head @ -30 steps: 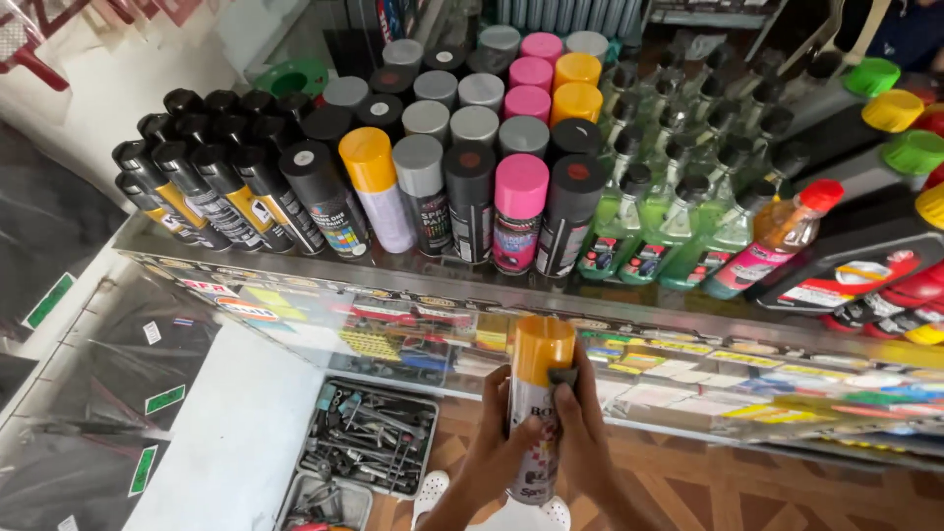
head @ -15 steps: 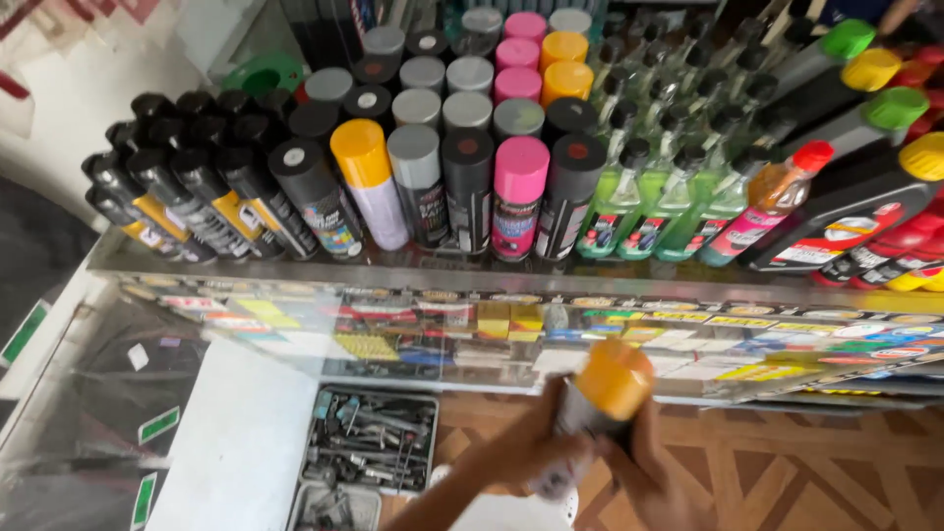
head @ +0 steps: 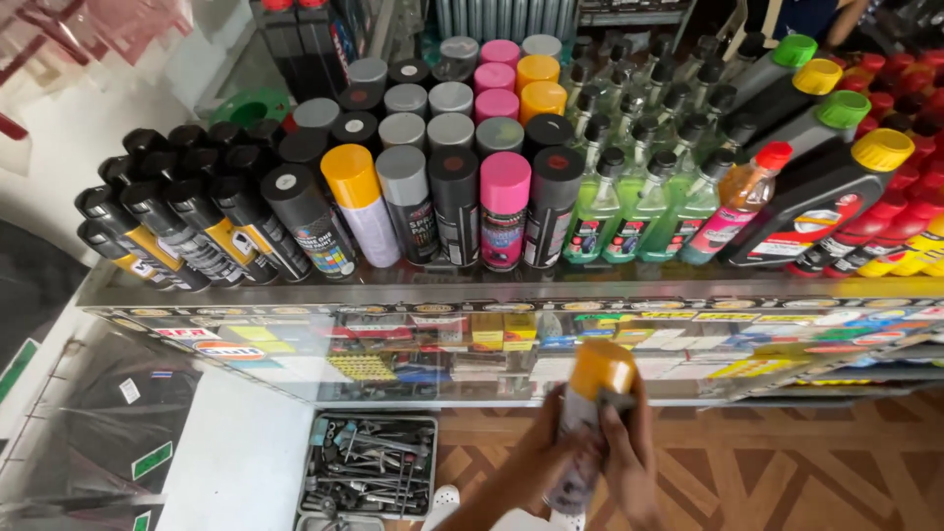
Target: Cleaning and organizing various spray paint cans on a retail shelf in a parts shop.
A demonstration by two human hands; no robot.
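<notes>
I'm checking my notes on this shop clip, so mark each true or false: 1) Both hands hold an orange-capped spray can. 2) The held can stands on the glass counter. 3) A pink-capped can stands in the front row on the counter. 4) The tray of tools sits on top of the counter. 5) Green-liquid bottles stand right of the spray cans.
1) True: the left hand and right hand grip the orange-capped spray can.
2) False: it is held in the air, in front of and below the glass counter.
3) True: the pink-capped can stands in front.
4) False: the tray of tools lies down on the floor.
5) True: the green-liquid bottles stand there.
</notes>
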